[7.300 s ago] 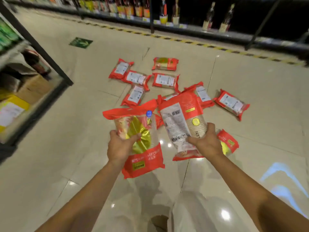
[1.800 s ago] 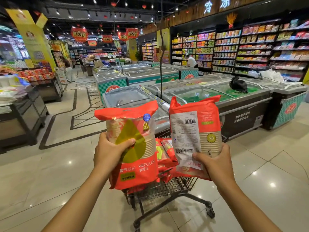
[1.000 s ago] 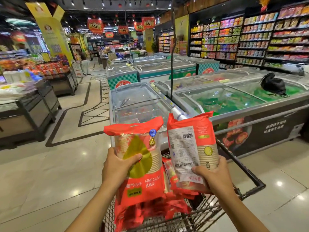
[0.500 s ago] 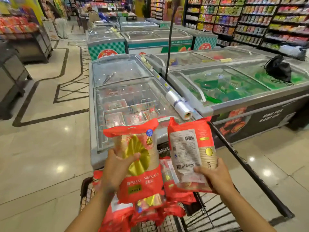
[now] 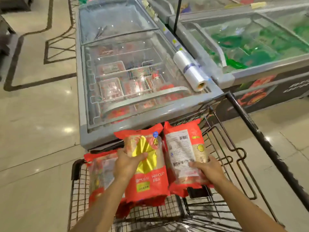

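Two red packets, one per hand, low over the shopping cart [image 5: 75, 169]. In the left hand [image 5: 127, 163], the left packet [image 5: 148, 176], front side up, fingers curled round its upper middle, thumb across the gold patch. In the right hand [image 5: 209, 168], the right packet [image 5: 182, 146], label side up, gripped at its lower right edge, thumb flat on the print.

Long axes of both pointing away from the body: top seams toward the chest freezer [image 5: 133, 72], bottoms toward the wrists. Side by side, inner edges touching or nearly so. Below and to the left, more red packets [image 5: 100, 173] already lying in the basket; below the right hand, mostly bare wire. Neither hand clearly lower, but probably the easier drop on the right, over the free gap — straight down, then letting go.

Against half a second ago: both packets lower and tilted flatter, tops no longer up before the freezer glass but down at its front rim; more of the basket in view; same grips. Roll of plastic bags [image 5: 190, 71] on the freezer edge, well apart.
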{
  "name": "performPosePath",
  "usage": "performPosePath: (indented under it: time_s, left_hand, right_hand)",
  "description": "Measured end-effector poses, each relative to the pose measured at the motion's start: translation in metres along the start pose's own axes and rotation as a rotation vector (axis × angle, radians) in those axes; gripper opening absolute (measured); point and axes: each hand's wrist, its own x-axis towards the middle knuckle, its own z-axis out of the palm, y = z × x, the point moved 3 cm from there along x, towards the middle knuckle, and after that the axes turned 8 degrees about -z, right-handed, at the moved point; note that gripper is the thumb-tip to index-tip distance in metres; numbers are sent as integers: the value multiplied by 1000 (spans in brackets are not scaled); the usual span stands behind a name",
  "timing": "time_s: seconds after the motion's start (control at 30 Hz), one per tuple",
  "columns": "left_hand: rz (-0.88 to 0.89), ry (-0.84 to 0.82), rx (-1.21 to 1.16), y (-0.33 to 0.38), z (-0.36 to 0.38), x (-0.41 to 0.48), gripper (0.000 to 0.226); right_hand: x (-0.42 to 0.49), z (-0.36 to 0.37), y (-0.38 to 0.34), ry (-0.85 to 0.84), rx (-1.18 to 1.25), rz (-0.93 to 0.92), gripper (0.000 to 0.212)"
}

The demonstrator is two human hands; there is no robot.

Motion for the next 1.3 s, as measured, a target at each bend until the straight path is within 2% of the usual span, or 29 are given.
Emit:
performPosePath:
  time_s: [0.13, 0.37, 0.53, 0.67, 0.8, 0.87, 0.97, 1.03, 1.1, 1.3]
  left_hand:
    - [-66, 21, 39, -9, 25, 20, 91]
    - [-63, 88, 57, -12, 51, 41, 98]
    - [43, 164, 146, -11, 59, 35, 105]
    - [75, 157, 188, -5, 58, 23, 95]
    - [183, 89, 269, 11, 47, -15, 98]
    - [238, 69, 396, 20, 43, -28, 94]
    - [393, 186, 554, 55, 23, -71, 86]
    - [519, 343, 623, 83, -1, -114, 82]
    - [591, 456, 658, 105, -15, -147, 83]
    - [698, 743, 680, 140, -69, -239, 82]
  right_hand:
    - [37, 7, 14, -24, -57, 80, 64]
    - [67, 7, 30, -85, -138, 123, 55]
    - [64, 6, 27, -31, -591, -10, 47]
    - [49, 13, 16, -95, -821, -60, 59]
    - [24, 16, -20, -183, -994, -228, 53]
    - [15, 22, -43, -217, -1136, -319, 62]
    - [-17, 30, -98, -188, -1283, -570, 73]
    - [-50, 34, -141, -118, -1269, -831, 73]
    - [-77, 38, -173, -47, -1226, -1000, 75]
    - [-150, 44, -235, 18, -1171, -1270, 75]
